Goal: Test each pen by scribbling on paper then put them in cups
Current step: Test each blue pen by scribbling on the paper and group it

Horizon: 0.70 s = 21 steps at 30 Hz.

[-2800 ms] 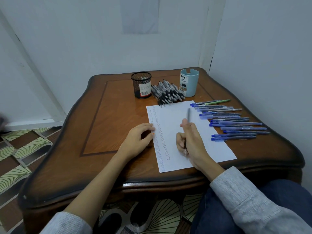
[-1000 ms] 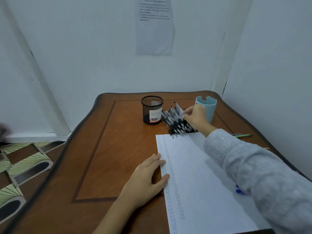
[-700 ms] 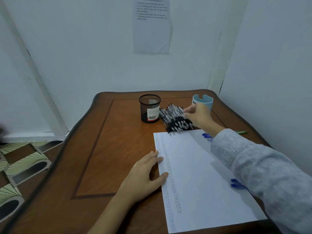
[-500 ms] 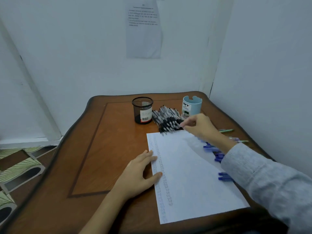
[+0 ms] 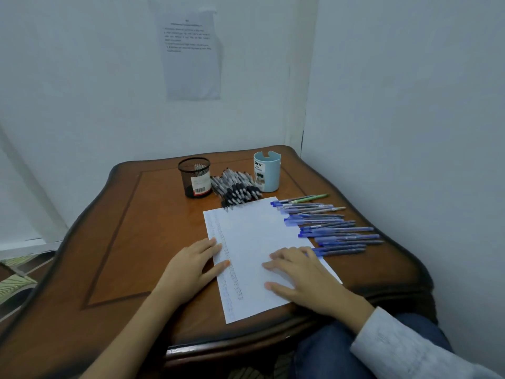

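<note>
Right hand is back from the pile of black-grip pens between black mesh cup and light-blue plastic cup. It's empty, flat on the white paper sheet. Left hand spread, pinning the sheet's edge. Probably next: fresh pen.

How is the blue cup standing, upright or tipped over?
Upright. The blue cup stands on its base on the table, open rim facing up, beside the black pens.
</note>
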Motion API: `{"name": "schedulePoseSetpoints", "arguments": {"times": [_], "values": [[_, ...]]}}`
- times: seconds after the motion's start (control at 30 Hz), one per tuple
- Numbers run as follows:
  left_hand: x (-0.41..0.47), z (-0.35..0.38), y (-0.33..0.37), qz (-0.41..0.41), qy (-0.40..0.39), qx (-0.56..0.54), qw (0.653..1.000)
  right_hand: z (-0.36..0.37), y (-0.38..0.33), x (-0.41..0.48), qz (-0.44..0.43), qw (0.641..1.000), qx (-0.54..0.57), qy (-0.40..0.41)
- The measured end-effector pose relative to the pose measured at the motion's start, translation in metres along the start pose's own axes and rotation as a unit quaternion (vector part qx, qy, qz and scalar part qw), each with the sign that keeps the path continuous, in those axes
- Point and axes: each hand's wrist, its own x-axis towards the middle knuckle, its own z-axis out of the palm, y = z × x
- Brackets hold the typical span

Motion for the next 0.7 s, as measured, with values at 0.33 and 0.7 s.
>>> {"name": "schedulePoseSetpoints", "arguments": {"times": [0.33,0.7], "values": [[-0.015,0.009,0.026,-0.030,-0.037,-0.103,0.994,0.001,0.007,-0.003,-0.001,1.000,0.014,0.003],[-0.006,0.012,0.024,-0.021,-0.011,-0.109,0.994,-0.037,0.064,-0.022,0.108,0.979,0.095,0.142]]}}
